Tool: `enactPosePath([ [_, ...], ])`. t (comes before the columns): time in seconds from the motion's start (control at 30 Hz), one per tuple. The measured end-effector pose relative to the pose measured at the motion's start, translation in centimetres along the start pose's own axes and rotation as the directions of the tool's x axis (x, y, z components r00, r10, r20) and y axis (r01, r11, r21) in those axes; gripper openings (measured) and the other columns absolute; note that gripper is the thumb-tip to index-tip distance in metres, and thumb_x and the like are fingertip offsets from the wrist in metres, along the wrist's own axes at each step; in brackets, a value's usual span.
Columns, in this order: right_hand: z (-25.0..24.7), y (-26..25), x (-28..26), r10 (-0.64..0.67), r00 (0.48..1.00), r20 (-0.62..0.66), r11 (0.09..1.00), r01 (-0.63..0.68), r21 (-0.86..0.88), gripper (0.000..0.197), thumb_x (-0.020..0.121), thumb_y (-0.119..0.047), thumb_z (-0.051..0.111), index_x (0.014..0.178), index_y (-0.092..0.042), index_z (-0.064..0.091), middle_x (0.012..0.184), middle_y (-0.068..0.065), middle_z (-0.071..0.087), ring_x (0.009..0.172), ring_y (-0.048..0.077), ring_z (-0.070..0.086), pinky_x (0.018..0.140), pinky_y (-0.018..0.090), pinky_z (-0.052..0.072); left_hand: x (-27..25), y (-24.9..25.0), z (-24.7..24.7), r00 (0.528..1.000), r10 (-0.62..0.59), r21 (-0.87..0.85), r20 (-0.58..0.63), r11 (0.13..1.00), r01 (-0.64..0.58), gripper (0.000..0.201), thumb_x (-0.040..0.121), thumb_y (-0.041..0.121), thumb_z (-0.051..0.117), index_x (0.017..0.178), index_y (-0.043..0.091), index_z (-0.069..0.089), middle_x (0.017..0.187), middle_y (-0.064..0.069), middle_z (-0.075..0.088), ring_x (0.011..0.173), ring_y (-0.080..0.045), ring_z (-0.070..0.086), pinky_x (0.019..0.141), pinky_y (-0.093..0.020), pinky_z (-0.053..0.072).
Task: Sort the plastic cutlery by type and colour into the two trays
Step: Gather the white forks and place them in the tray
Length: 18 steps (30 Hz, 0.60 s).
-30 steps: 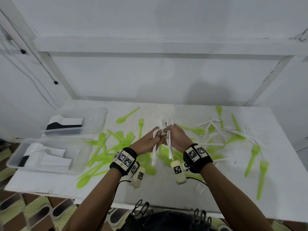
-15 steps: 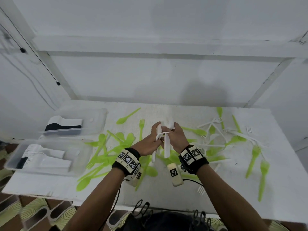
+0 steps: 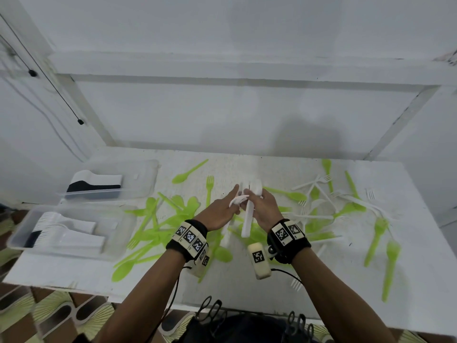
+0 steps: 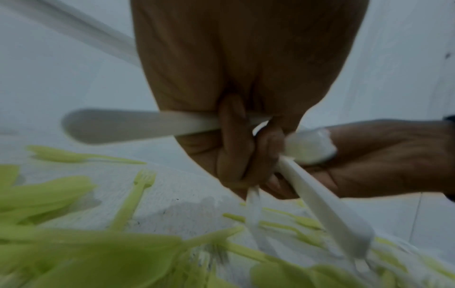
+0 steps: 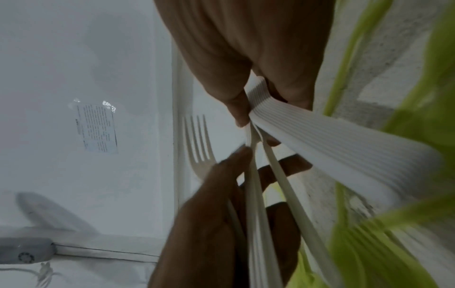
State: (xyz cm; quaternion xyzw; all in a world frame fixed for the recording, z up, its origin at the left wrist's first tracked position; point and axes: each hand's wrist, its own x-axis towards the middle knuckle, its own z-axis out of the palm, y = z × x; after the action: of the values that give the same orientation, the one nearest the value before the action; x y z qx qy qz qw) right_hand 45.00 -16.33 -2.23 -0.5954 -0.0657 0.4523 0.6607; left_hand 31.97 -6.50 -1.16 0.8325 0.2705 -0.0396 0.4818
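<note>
A stack of white cutlery (image 3: pixel 248 220) was held upright above the middle of the table (image 3: pixel 247 280), gripped in the right hand (image 3: pixel 265 210), while the left hand (image 3: pixel 218 215) pinched a few loose white pieces (image 3: pixel 238 200) against it. Green cutlery (image 3: pixel 158 226) and white forks (image 3: pixel 321 194) lay scattered around, with 2 clear trays (image 3: pixel 118 233) at the left.

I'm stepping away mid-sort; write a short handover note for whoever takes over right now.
Right hand grips a nested stack of white plastic cutlery above the white table. Left hand holds white plastic forks against that stack.
Done: some white pieces lie in the two clear plastic trays at the left.
Left: green plastic spoons and forks and loose white forks remain scattered on the table.
</note>
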Motion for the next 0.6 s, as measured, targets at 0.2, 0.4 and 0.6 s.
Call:
enactPosePath([
  [0.2, 0.0, -1.1, 0.6, -0.004, 1.000, -0.020, 0.997, 0.005, 0.073, 0.029, 0.099, -0.011, 0.065, 0.113, 0.014, 0.061, 0.100, 0.022, 0.068, 0.086, 0.028, 0.069, 0.081, 0.038, 0.062, -0.1, -1.2, 0.2, 0.956, 0.204, 0.222, -0.210, 0.962, -0.156, 0.039, 0.108, 0.038, 0.045, 0.146, 0.036, 0.051, 0.084, 0.014, 0.076, 0.076, 0.005, 0.062, 0.068, -0.024, 0.044],
  [0.4, 1.1, -1.0, 0.5, 0.072, 0.997, -0.019, 0.995, -0.070, 0.070, 0.018, 0.098, -0.015, 0.067, 0.105, 0.001, 0.063, 0.097, 0.016, 0.071, 0.083, 0.028, 0.069, 0.064, 0.033, 0.059, -0.4, -2.0, 0.1, 0.980, 0.139, 0.175, -0.142, 0.978, -0.114, 0.047, 0.110, 0.031, 0.037, 0.155, 0.042, 0.032, 0.070, 0.012, 0.062, 0.064, 0.001, 0.054, 0.064, -0.026, 0.040],
  [0.6, 2.2, -0.3, 0.4, 0.031, 0.997, -0.073, 0.991, -0.021, 0.136, 0.035, 0.094, -0.017, 0.073, 0.120, 0.004, 0.064, 0.108, 0.024, 0.073, 0.091, 0.034, 0.072, 0.080, 0.048, 0.062, -0.9, -3.5, 0.5, 0.968, 0.122, 0.032, -0.221, 0.992, -0.118, 0.056, 0.109, 0.028, 0.042, 0.161, 0.027, 0.022, 0.100, -0.003, 0.070, 0.079, -0.010, 0.063, 0.078, -0.034, 0.050],
])
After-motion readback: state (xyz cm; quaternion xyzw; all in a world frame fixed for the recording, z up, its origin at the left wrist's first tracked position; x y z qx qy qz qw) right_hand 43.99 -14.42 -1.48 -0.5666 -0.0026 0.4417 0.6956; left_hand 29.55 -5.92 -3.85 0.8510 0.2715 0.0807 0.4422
